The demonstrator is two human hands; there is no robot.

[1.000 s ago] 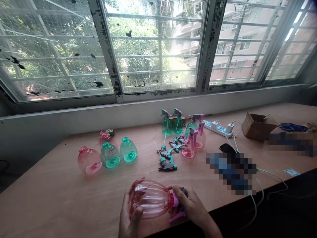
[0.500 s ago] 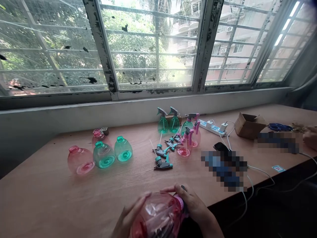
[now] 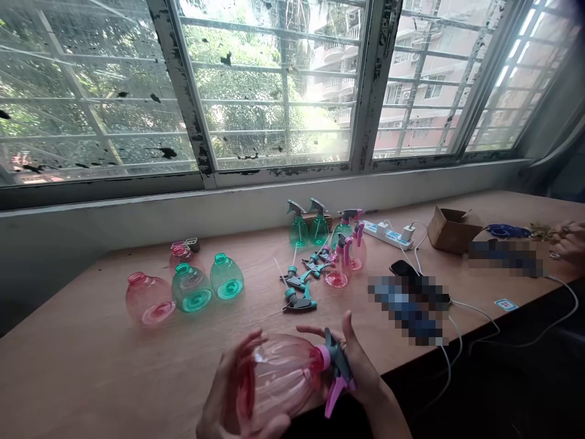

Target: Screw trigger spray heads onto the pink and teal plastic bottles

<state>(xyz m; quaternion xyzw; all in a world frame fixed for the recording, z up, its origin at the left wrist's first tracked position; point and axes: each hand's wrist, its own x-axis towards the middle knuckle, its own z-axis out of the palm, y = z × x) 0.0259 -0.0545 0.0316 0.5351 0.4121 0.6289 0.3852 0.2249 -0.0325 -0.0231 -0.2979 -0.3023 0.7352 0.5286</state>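
Observation:
A translucent pink spray bottle (image 3: pixel 287 378) lies on its side in front of me, fitted with a grey and pink trigger sprayer (image 3: pixel 337 366) at its right end. My left hand (image 3: pixel 223 390) wraps round the bottle's base, thumb below and fingers above. Around the sprayer, my right hand (image 3: pixel 361 360) has its thumb raised and index finger stretched out; its other fingers are partly hidden behind the neck. Loose grey and teal sprayer heads (image 3: pixel 299 300) lie beyond the bottle. Farther left stand open green bottles (image 3: pixel 192 289) and pink bottles (image 3: pixel 148 299) without sprayers.
Bottles with sprayers (image 3: pixel 319 228) stand near the wall. To their right are a power strip (image 3: pixel 388 235), a phone (image 3: pixel 404 268), a cardboard box (image 3: pixel 452 230) and blurred-out items. White cables run over the table's front edge. Another person's hand (image 3: pixel 569 244) shows at far right.
The pink bottle has turned and risen slightly, bringing its trigger into view. My right hand has spread its thumb away from the neck. The other person's hand has shifted at far right.

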